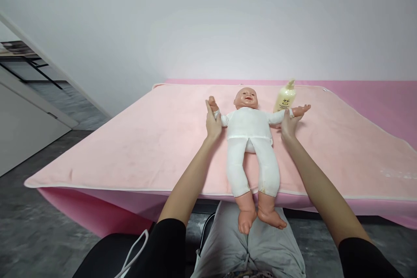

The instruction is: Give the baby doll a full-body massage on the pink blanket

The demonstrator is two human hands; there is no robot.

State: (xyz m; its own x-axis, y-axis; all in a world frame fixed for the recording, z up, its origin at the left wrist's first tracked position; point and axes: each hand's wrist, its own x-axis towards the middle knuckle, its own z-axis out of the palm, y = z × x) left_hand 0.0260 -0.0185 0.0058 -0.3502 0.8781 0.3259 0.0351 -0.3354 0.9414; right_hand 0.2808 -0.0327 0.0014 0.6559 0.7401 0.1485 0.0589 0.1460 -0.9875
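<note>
A baby doll (249,126) in a white cloth suit lies face up on a pink blanket (156,147). Its head points to the wall, and its bare feet hang over the table's front edge. My left hand (213,125) is closed round the doll's arm on the left, near its wrist. On the other side, my right hand (288,126) grips the doll's other arm at the forearm. Both doll arms are spread outward. Just behind the arm on the right stands a pale yellow pump bottle (285,97), its lower part partly hidden.
A white wall (208,34) rises behind the table. Pink cloth (374,104) covers the tabletop under the blanket. A black chair (107,256) and a white cable (135,252) are at the lower left. A door (29,126) is at the far left.
</note>
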